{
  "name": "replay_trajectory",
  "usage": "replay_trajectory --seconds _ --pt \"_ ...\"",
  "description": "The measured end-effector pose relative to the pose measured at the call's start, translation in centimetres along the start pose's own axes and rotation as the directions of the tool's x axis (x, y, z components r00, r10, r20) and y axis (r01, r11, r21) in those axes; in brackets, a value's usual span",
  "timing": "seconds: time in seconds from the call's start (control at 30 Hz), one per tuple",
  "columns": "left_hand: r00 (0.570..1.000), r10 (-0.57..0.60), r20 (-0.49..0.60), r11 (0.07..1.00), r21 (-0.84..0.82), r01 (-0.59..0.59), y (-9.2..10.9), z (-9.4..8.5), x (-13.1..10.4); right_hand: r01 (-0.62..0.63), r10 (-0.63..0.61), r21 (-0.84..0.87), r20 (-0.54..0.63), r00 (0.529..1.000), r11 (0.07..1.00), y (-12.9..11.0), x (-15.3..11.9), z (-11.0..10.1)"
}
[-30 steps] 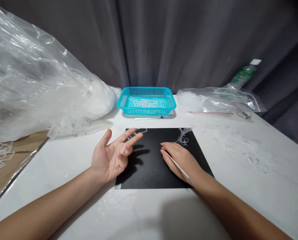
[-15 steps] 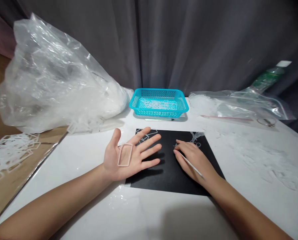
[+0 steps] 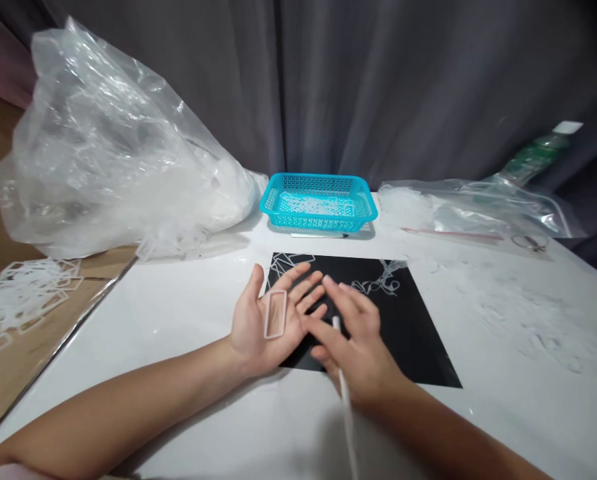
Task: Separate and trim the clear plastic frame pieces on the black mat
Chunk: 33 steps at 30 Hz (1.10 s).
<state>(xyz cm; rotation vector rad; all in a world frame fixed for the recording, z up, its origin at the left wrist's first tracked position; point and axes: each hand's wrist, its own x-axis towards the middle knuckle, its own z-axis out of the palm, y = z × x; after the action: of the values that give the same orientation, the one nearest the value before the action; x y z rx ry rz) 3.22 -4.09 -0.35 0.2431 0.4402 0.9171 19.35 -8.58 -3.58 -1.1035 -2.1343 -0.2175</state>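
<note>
2 arms (image 3: pixel 153 400) angle inward; the person's left hand (image 3: pixel 292 325) faces palm up, fingers apart; the right hand (image 3: pixel 358 347) curls just beside it.

Watching remotely, I am noting a dark curtain (image 3: pixel 403 80) hanging in folds behind the white table (image 3: pixel 178 300). Far right, a green, white-capped bottle (image 3: pixel 538 157) is tilting rightward behind a clear bag (image 3: pixel 463 210). Nearer, a thin ring (image 3: pixel 541 249) is lying. Upper left, pink material (image 3: pixel 1 53) is showing, indistinct.

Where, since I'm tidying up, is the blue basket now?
In the head view, the blue basket stands centrally, beyond the black mat, right of the large plastic bag.
</note>
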Motion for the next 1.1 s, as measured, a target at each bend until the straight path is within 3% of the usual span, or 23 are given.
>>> replay_trajectory --seconds 0.1,0.23,0.33,0.4,0.47,0.53,0.63,0.7,0.9,1.0,1.1 --pt "0.994 -0.09 -0.069 0.996 -0.008 0.09 -1.4 0.5 -0.3 -0.016 0.017 -0.017 0.047 0.999 1.0 -2.0 -0.2 0.7" --pt "0.981 -0.143 -0.13 0.988 0.038 0.149 -2.3 0.3 -0.2 0.015 -0.012 -0.025 0.112 0.994 1.0 -2.3 -0.5 1.7" --pt "0.986 -0.069 -0.151 0.984 0.155 0.092 -2.5 -0.6 0.3 0.009 -0.006 -0.024 0.141 0.99 1.0 -1.9 -0.6 1.9" --pt "0.988 0.056 -0.146 0.953 0.304 -0.009 -2.2 -1.3 0.6 -0.029 0.029 -0.003 0.152 0.988 1.0 -1.6 -0.4 1.5" --pt "0.974 0.212 -0.081 0.844 0.517 -0.141 -1.6 -2.0 0.8 -0.086 0.078 0.046 0.164 0.983 0.995 -1.2 -0.1 1.0" --pt "0.948 0.298 0.109 0.596 0.755 -0.274 -0.8 -2.5 0.9 -0.158 0.135 0.115 0.185 0.973 0.981 -0.8 0.2 0.4" --pt "0.902 0.143 0.407 0.143 0.893 -0.426 0.2 -2.8 0.8 -0.251 0.205 0.211 0.217 0.954 0.945 -0.1 0.6 -0.2" --pt "0.886 0.027 0.463 0.008 0.886 -0.463 0.5 -2.8 0.6 -0.28 0.225 0.24 0.232 0.946 0.929 0.3 0.8 -0.5" --pt "0.866 -0.024 0.499 -0.026 0.866 -0.5 0.8 -3.0 0.3 -0.339 0.315 0.212 0.141 0.939 0.917 1.9 1.2 -0.9" --pt "0.862 -0.031 0.505 -0.017 0.862 -0.506 1.1 -3.0 0.2 -0.397 0.391 0.206 0.068 0.918 0.895 3.6 1.4 -0.5" --pt "0.859 -0.008 0.512 -0.04 0.858 -0.512 1.2 -3.0 0.2 -0.472 0.469 0.228 0.072 0.88 0.851 5.6 1.5 0.0"
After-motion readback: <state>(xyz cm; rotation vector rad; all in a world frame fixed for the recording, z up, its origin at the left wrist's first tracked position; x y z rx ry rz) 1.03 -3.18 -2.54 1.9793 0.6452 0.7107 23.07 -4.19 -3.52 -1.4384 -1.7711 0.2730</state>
